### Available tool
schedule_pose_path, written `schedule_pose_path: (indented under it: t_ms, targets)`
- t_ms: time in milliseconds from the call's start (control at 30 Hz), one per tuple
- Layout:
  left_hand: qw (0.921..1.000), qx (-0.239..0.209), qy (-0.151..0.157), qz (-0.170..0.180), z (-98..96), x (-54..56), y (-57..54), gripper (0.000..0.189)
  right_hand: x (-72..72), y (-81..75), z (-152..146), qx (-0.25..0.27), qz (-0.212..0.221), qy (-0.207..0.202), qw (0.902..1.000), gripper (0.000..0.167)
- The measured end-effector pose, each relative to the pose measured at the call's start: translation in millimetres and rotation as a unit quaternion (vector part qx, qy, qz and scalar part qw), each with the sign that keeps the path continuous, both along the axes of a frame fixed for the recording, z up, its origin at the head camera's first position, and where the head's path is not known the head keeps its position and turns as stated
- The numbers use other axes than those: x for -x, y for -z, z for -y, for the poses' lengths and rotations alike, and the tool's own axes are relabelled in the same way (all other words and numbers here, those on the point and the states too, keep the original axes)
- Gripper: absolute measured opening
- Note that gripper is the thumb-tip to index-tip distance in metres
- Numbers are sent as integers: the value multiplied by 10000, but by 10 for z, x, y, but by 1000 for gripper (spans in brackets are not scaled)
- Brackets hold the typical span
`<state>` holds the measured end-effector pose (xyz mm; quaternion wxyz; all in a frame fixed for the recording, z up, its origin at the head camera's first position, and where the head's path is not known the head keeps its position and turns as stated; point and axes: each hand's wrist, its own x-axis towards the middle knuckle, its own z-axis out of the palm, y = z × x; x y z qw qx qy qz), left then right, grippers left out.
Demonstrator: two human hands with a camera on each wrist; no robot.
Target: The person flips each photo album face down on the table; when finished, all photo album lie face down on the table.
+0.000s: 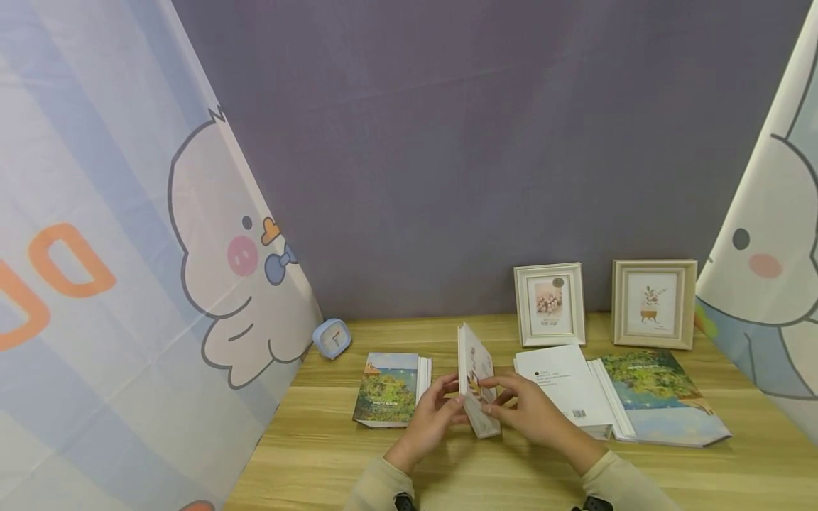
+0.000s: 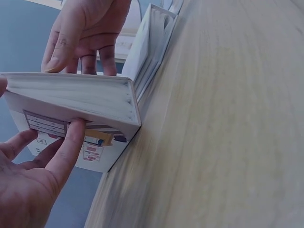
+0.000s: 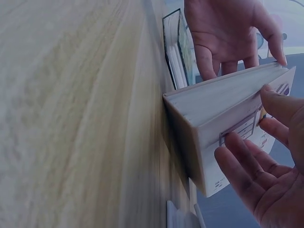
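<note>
A white photo album [image 1: 476, 351] with small printed drawings on its cover stands upright on its edge between the two hands, partly spread at the page side. My left hand [image 1: 431, 419] holds its left side, thumb at the near edge and fingers on the cover. My right hand [image 1: 533, 411] holds the right side, with thumb and fingertips on the drawings. In the right wrist view, the right fingertips [image 3: 232, 142] touch the printed cover while the spine faces down near the table. The left wrist view shows the white page edges [image 2: 71, 95] between the covers.
On the left lies a landscape-covered album [image 1: 386, 390], with a small blue clock [image 1: 332, 338] behind it. To the right lie a white album [image 1: 565, 383] and another landscape album [image 1: 658, 397]. Two picture frames, one white [image 1: 549, 337] and one beige [image 1: 686, 305], stand at the back.
</note>
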<state>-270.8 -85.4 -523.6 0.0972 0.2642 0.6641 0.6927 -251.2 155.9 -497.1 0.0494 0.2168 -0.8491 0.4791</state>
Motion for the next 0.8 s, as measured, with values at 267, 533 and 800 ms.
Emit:
schedule_pose_path:
  t_ms: [267,533,800]
  targets:
    - [9985,-147,-477,-238,-4,10,6,45,13,39,-39,-97,-114,-42,9999,44]
    - [9966,-159,-704,-393,48,26,-22,51,27,86,-80,-795,-213,216,9964,50]
    - [9943,-15,-781,-722,142,44,-33,58,-27,86,-108,-974,-55,290,9948,49]
